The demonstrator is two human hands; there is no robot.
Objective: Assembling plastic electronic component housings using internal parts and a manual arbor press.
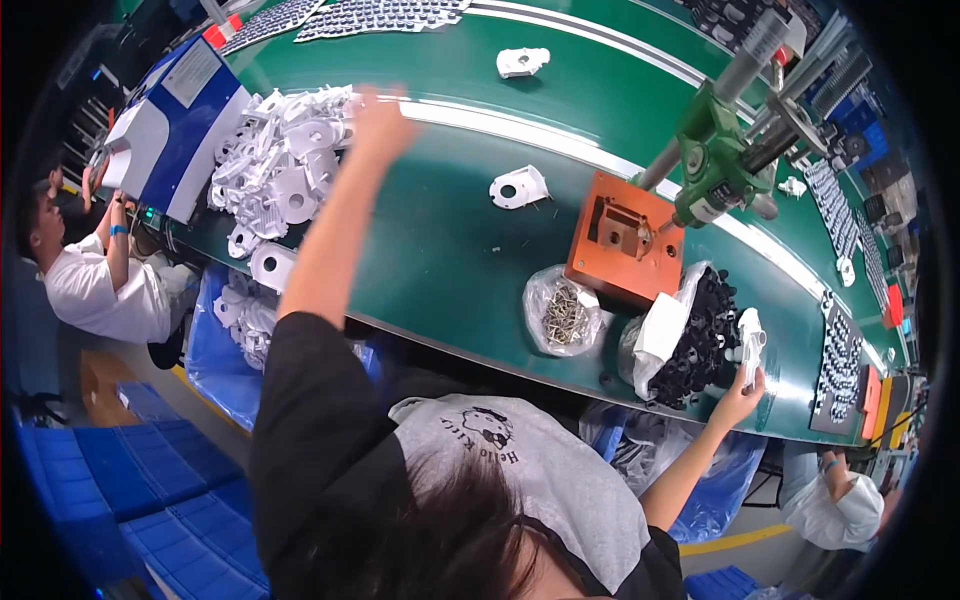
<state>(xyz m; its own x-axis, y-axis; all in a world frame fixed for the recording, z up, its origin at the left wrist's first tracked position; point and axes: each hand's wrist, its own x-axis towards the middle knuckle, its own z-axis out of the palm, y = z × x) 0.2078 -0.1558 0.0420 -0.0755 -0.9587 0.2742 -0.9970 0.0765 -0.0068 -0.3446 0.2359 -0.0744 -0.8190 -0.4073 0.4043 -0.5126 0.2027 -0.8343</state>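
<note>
My left hand (383, 125), smeared by motion, is over the right side of a heap of white plastic parts (297, 170); its fingers are too blurred to read. At the right, my right hand (738, 402) is closed round the lower end of a white plastic housing (752, 350), held up beside a pile of small black plastic pieces (700, 345). Another white part with a round hole (519, 188) lies alone on the green bench, left of an orange fixture block (625, 240).
A green press (712, 160) stands over the orange block. A clear bag of metal pins (564, 318) sits near the front edge. Beyond, a white part (522, 63) lies on the green conveyor (430, 75). A blue-and-white machine (175, 125) stands left. Other people work at both sides.
</note>
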